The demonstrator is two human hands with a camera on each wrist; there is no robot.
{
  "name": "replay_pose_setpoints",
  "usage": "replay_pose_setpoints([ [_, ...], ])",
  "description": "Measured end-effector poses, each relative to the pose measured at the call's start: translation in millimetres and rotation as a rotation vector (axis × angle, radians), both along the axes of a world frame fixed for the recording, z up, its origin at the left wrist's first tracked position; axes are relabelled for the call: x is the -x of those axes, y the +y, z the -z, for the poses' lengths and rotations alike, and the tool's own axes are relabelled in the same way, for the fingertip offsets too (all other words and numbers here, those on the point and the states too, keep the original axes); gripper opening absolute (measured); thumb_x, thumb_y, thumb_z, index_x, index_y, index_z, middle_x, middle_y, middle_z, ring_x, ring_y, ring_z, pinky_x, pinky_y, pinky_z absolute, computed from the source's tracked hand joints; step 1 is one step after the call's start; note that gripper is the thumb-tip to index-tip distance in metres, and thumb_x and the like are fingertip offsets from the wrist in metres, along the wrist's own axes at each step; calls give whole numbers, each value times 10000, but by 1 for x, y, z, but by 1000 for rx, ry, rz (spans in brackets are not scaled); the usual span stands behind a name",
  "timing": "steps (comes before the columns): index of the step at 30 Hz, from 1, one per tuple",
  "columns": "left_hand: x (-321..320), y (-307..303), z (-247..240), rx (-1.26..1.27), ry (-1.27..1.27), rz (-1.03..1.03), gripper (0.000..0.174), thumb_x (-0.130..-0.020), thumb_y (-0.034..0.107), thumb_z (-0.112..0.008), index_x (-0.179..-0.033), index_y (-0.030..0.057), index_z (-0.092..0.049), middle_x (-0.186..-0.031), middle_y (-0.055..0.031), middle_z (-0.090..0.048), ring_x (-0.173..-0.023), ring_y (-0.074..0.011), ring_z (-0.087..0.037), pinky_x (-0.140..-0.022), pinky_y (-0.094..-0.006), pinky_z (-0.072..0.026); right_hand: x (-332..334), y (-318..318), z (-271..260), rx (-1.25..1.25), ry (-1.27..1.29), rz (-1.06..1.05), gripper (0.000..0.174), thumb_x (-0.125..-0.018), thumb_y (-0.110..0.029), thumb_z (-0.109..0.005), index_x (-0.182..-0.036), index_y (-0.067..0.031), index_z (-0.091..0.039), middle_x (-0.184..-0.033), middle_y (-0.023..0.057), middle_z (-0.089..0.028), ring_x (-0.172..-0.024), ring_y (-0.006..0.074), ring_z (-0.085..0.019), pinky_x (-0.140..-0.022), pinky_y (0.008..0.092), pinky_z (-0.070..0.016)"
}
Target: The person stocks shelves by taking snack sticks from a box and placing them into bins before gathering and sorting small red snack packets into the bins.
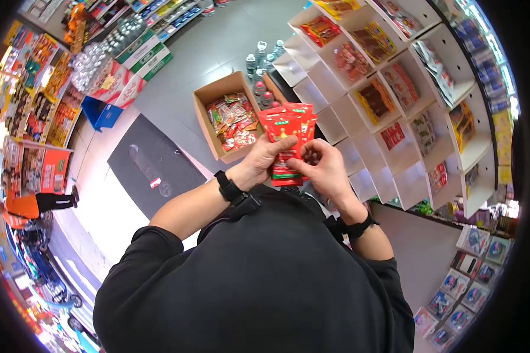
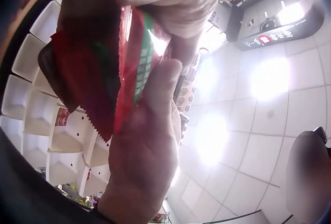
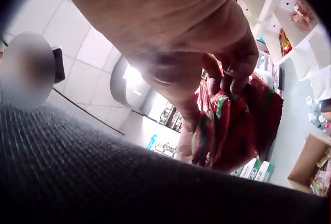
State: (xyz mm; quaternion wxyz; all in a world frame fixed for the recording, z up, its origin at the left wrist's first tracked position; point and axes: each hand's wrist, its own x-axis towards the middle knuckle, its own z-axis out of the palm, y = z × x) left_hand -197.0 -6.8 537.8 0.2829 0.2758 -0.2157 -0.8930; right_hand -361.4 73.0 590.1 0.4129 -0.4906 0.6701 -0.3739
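Note:
Several red packets [image 1: 285,132] with green bands are held together in front of the chest. The left hand [image 1: 261,160] grips them from the left side, its thumb lying across the front. At their right edge the right hand [image 1: 327,170] pinches the lower part with thumb and fingers, the other fingers curled. In the left wrist view the red and green wrapper [image 2: 137,64] lies between both hands. In the right wrist view the crinkled packets [image 3: 232,126] are under the right hand's fingers [image 3: 235,74].
An open cardboard box [image 1: 204,120] of small packets stands on the floor beyond the hands, with water bottles [image 1: 260,65] beside it. A white compartment rack [image 1: 359,138] with some packets rises at the right. A dark mat [image 1: 150,167] lies left; a person in orange [image 1: 20,213] is outside.

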Motion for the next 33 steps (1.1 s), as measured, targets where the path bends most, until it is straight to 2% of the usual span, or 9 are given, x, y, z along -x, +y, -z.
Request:
replay_pose_setpoints([
  [4, -16, 5, 13, -16, 57, 22, 617, -905, 354, -816, -1371, 60, -539, -1248, -81, -691, -1105, -216, -706, -925, -425, -611, 11, -1, -10, -128, -439, -36, 149, -921, -113, -794, -978, 0, -716, -855, 13, -716, -759, 64, -641, -674, 231, -515],
  [9, -19, 6, 25, 35, 193, 55, 668, -898, 340, -819, -1419, 56, -513, -1331, -101, -674, -1180, -237, -688, -1002, -455, -587, 27, 5, -7, -207, -665, 17, 213, -963, -107, -747, -1118, 16, -668, -960, 50, -732, -844, 87, -692, -725, 238, -564],
  [12, -18, 7, 12, 12, 116, 49, 469, -956, 183, -755, -1359, 39, -563, -1264, -103, -702, -1113, -222, -714, -962, -420, -604, 28, 10, -8, -229, -739, 18, 194, -978, -109, -728, -1125, -7, -653, -974, 45, -738, -869, 88, -700, -730, 235, -568],
  [15, -17, 10, 17, -151, 108, 84, 459, -952, 153, -746, -1357, 38, -565, -1249, -119, -709, -1090, -230, -726, -953, -424, -614, 33, 20, -10, -177, -786, 88, 166, -996, -104, -704, -1132, -34, -640, -1031, 37, -737, -910, 85, -695, -744, 239, -566],
  [21, -17, 4, 24, -53, 7, 18, 500, -954, 148, -726, -1391, 20, -521, -1263, -133, -694, -1096, -267, -723, -953, -445, -615, 122, 60, 33, -2, -690, 274, 221, -989, -107, -713, -1183, -13, -665, -994, 6, -720, -849, 53, -650, -709, 217, -511],
  [24, -24, 1, 31, 39, -96, -105, 552, -955, 188, -727, -1422, 17, -487, -1289, -137, -675, -1127, -268, -708, -983, -447, -594, 190, 86, 78, -76, -601, 559, 245, -985, -166, -720, -1131, 30, -700, -959, 58, -740, -817, 115, -678, -746, 272, -533],
  [26, -27, 0, 38, 34, -152, -186, 574, -956, 218, -727, -1434, 19, -478, -1311, -138, -664, -1160, -267, -693, -1018, -453, -571, 270, 112, 168, -116, -248, 789, 278, -973, -186, -731, -1127, 45, -722, -978, 91, -754, -842, 154, -694, -763, 306, -541],
  [28, -18, 2, 32, 53, -171, -236, 583, -960, 233, -724, -1435, 5, -475, -1330, -145, -660, -1164, -275, -693, -1016, -456, -572, 317, 124, 174, -145, -103, 950, 249, -958, -148, -724, -1086, 65, -741, -972, 100, -759, -857, 158, -690, -776, 322, -543],
  [33, 9, 9, 33, 50, -242, -312, 583, -977, 260, -702, -1445, 1, -468, -1359, -154, -649, -1196, -283, -678, -1034, -467, -563, 427, 119, 225, -252, 244, 993, 211, -920, -133, -700, -1024, 39, -762, -973, 165, -773, -887, 302, -732, -794, 397, -548],
])
